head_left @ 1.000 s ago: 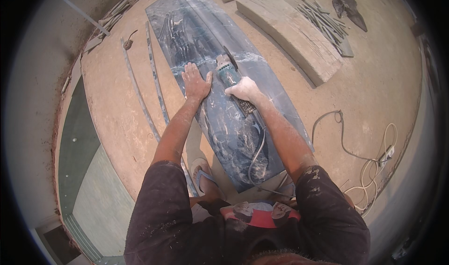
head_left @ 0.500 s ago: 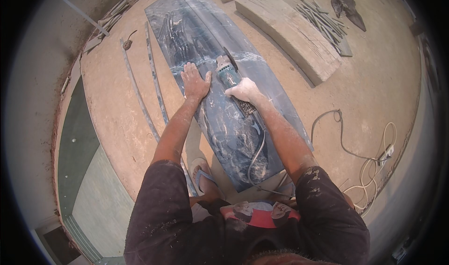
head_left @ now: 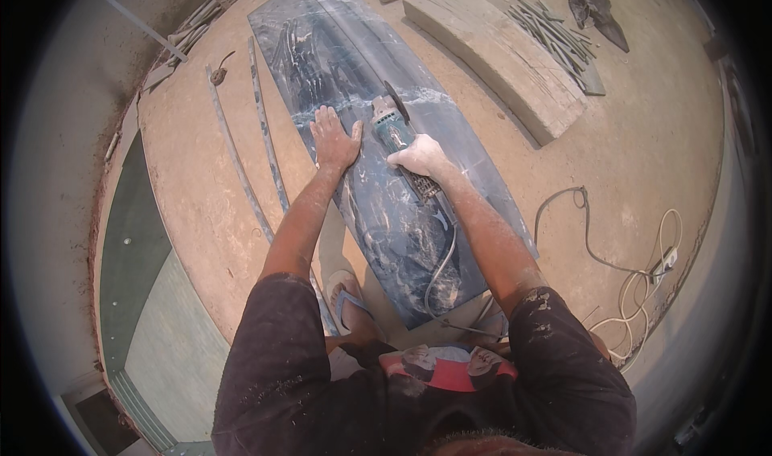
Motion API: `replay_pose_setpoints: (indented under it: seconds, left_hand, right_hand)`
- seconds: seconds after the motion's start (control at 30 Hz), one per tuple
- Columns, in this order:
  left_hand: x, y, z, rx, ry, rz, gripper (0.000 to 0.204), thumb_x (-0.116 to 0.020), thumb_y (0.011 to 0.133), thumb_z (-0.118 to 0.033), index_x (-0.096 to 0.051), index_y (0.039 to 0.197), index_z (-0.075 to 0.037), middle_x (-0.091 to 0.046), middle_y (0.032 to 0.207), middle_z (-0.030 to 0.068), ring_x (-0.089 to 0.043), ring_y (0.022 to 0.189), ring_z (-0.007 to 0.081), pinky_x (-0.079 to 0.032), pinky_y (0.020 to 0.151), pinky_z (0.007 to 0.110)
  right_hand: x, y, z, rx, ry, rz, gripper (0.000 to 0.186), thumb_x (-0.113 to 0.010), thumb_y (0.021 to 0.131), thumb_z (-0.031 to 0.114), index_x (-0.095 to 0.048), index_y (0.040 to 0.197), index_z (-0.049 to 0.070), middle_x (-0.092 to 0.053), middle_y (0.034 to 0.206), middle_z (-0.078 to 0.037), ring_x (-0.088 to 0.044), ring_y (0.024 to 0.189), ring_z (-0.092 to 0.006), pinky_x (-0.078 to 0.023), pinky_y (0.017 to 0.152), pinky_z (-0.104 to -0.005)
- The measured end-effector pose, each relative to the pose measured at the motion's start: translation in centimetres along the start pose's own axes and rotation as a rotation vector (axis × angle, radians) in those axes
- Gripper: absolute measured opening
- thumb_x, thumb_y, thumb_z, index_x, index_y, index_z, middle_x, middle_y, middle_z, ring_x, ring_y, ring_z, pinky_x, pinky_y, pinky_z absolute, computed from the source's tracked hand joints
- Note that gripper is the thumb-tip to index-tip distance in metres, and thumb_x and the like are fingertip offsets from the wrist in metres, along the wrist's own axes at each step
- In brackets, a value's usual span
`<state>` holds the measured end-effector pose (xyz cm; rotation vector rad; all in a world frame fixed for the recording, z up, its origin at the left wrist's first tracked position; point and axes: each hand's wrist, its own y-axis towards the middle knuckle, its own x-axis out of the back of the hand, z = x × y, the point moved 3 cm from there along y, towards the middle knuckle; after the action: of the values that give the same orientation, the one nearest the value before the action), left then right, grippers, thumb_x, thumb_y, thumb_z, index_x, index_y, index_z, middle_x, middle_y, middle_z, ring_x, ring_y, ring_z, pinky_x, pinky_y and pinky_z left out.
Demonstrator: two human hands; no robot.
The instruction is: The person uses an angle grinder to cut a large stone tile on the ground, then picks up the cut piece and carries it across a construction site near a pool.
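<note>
A long dark blue-grey stone slab (head_left: 394, 243) with white veins and dust stretches away in front of me. My right hand (head_left: 420, 157), pale with dust, is closed round the body of a teal angle grinder (head_left: 392, 129). The grinder's thin dark disc (head_left: 396, 102) stands on edge at a whitish dusty line across the slab; whether it touches the stone I cannot tell. To the left of the grinder, my left hand (head_left: 335, 144) lies flat on the slab's left part with its fingers stretched out. The grinder's cord (head_left: 444, 264) runs back over the slab toward me.
A thick wooden beam (head_left: 498, 58) lies right of the slab, with a bundle of thin sticks (head_left: 555, 42) beyond it. Two long metal bars (head_left: 269, 134) rest on the left. A power strip (head_left: 665, 261) and looped cables (head_left: 635, 307) lie at the right. My sandalled foot (head_left: 351, 303) is beside the slab.
</note>
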<state>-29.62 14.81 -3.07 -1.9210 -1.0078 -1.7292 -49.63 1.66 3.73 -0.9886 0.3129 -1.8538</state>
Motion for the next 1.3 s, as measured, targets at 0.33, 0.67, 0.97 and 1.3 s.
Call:
replay_pose_setpoints:
  seconds: [0.33,0.67,0.97,1.3]
  left_hand:
    - [0.2,0.0,0.0,0.011,-0.013,0.015,0.089,-0.054,0.1,-0.055,-0.033,0.155,0.012,-0.031,0.164,0.0315,-0.022,0.157,0.0442,-0.013,0.129,0.055]
    - [0.6,-3.2,-0.9,0.02,-0.005,0.028,0.091,-0.057,0.099,-0.055,-0.032,0.156,0.012,-0.029,0.164,0.0325,-0.022,0.157,0.0455,-0.013,0.129,0.056]
    - [1.7,-5.7,-1.9,0.045,0.0,0.044,0.093,-0.056,0.1,-0.056,-0.03,0.156,0.013,-0.026,0.165,0.0334,-0.018,0.157,0.0462,-0.011,0.129,0.057]
    - [1.2,-5.3,-2.1,0.024,-0.02,0.011,0.092,-0.056,0.1,-0.056,-0.032,0.154,0.014,-0.028,0.164,0.0348,-0.02,0.156,0.0475,-0.011,0.129,0.058]
  right_hand:
    - [0.1,-0.3,-0.1,0.002,-0.004,0.024,0.077,-0.086,0.068,0.044,-0.071,0.12,-0.01,-0.072,0.123,-0.027,-0.071,0.117,-0.0347,-0.056,0.099,-0.0377]
    - [-0.5,0.3,-1.1,0.04,0.057,0.035,0.074,-0.086,0.066,0.041,-0.071,0.118,-0.01,-0.074,0.118,-0.026,-0.072,0.112,-0.0343,-0.056,0.097,-0.038]
    - [-0.3,-0.8,-1.1,0.056,0.058,-0.04,0.066,-0.083,0.064,0.039,-0.073,0.103,-0.012,-0.076,0.102,-0.025,-0.075,0.098,-0.0334,-0.058,0.086,-0.0377]
    - [0.3,-0.9,-1.1,0.028,0.029,0.002,0.074,-0.084,0.065,0.043,-0.072,0.113,-0.013,-0.074,0.114,-0.028,-0.073,0.109,-0.0347,-0.057,0.093,-0.0382]
